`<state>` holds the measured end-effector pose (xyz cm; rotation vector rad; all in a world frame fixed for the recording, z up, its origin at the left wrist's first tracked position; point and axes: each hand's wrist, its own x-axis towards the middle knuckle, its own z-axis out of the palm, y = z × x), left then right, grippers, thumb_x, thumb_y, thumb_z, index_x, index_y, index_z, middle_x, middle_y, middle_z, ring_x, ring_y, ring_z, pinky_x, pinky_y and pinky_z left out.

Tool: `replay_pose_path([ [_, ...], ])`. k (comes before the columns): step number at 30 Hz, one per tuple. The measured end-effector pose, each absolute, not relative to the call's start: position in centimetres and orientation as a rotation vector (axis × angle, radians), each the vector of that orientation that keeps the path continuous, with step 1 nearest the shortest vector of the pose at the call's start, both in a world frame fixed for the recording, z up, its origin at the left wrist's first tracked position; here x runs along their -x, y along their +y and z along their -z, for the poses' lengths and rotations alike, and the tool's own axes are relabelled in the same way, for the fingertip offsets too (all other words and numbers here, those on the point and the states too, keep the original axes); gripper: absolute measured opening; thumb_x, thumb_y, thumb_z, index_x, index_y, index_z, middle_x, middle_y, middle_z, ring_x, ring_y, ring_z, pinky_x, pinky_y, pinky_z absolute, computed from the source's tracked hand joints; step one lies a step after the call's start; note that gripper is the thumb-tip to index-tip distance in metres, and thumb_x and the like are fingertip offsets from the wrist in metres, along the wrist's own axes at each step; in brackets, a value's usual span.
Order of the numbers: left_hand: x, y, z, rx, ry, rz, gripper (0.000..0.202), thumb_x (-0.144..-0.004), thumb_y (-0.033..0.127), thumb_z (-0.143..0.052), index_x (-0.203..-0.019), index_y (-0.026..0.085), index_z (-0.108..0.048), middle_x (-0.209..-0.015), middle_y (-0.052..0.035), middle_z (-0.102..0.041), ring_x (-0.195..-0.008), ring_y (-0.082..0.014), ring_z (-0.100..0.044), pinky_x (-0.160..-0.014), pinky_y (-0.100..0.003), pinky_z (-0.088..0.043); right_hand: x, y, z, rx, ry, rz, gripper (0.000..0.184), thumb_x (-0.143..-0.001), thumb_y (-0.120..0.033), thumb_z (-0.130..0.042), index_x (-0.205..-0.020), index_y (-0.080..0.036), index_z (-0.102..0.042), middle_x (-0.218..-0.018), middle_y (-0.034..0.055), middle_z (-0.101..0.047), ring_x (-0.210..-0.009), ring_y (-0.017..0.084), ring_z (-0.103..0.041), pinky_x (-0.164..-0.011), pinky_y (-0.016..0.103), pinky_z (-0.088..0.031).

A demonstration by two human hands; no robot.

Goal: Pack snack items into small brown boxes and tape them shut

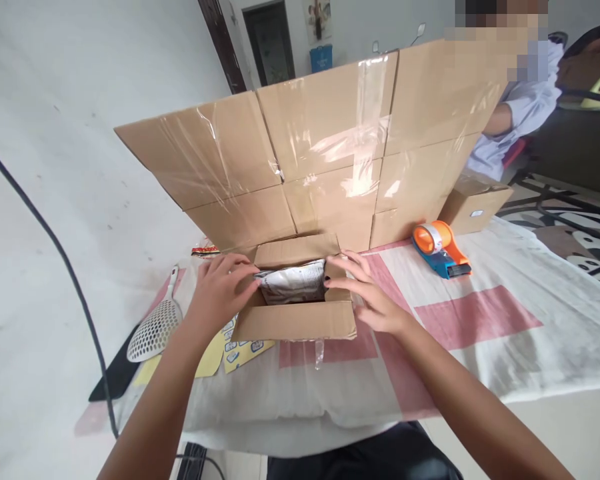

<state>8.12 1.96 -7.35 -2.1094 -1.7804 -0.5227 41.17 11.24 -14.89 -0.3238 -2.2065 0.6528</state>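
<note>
A small cardboard box (295, 321) stands on the table in front of me, its near and far flaps raised. Inside lies a whitish printed package (296, 283) with a crinkled surface. My left hand (227, 283) is closed over the box's left side, its fingertips beside the package's left end. On the opposite side, my right hand (365, 290) grips the box edge, with fingers reaching inside over the right flap and the thumb outside. A strip of clear tape (319, 355) hangs from the near side of the box.
A large taped cardboard panel (330, 153) stands behind the box. An orange and blue tape dispenser (441, 250) and another carton (475, 200) are at right. A white slotted skimmer (157, 327) and yellow sheets (247, 350) lie left. A person (525, 113) is beyond the panel.
</note>
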Motion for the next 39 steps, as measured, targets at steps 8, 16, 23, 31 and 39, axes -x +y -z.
replay_pose_path([
  [8,-8.3,1.5,8.8,2.246,-1.737,0.584,0.021,-0.1,0.032,-0.053,-0.099,0.028,-0.073,-0.119,-0.0042,-0.073,-0.114,-0.0268,-0.062,-0.108,-0.049,-0.031,-40.0,11.8,8.2,0.366,-2.708,-0.463,0.041,-0.106,-0.034,-0.03,-0.091,-0.022,-0.066,-0.088,0.006,-0.063,-0.108,0.027,-0.05,-0.098,0.05,-0.036],
  [16,-8.1,0.1,12.9,1.723,-1.796,1.777,0.051,-0.096,0.042,-0.061,-0.144,0.027,-0.048,-0.142,-0.0146,-0.056,-0.126,-0.0291,-0.06,-0.099,-0.044,-0.051,-39.8,12.1,13.2,0.4,-2.167,-0.691,0.061,-0.103,-0.066,-0.026,-0.149,-0.03,-0.043,-0.154,0.0125,-0.036,-0.148,0.034,-0.028,-0.121,0.059,-0.026],
  [23,-8.1,-0.8,16.0,2.334,-1.578,1.693,0.066,-0.102,0.065,-0.029,-0.152,0.024,-0.046,-0.145,-0.0159,-0.061,-0.138,-0.0321,-0.054,-0.119,-0.054,-0.037,-38.5,13.1,16.6,0.604,-1.634,-1.309,0.075,-0.101,-0.056,-0.052,-0.163,-0.046,-0.011,-0.172,0.001,-0.02,-0.159,0.025,-0.021,-0.129,0.055,-0.021],
  [31,-7.9,0.5,16.7,2.215,-1.42,1.844,0.072,-0.097,0.076,-0.026,-0.132,0.026,-0.065,-0.129,-0.0139,-0.065,-0.125,-0.0329,-0.06,-0.108,-0.052,-0.046,-39.6,13.6,14.8,0.369,-1.839,-0.987,0.024,-0.102,-0.042,-0.057,-0.116,-0.032,-0.073,-0.12,0.0062,-0.069,-0.138,0.028,-0.051,-0.118,0.05,-0.037],
  [39,-7.7,-0.5,18.7,2.439,-1.305,1.713,0.109,-0.074,0.097,-0.04,-0.155,0.024,-0.047,-0.16,-0.0186,-0.044,-0.149,-0.0425,-0.038,-0.124,-0.065,-0.026,-39.7,13.8,15.0,0.355,-1.82,-1.045,0.028,-0.105,-0.038,-0.05,-0.103,-0.029,-0.076,-0.118,0.0062,-0.068,-0.13,0.027,-0.056,-0.114,0.049,-0.041],
])
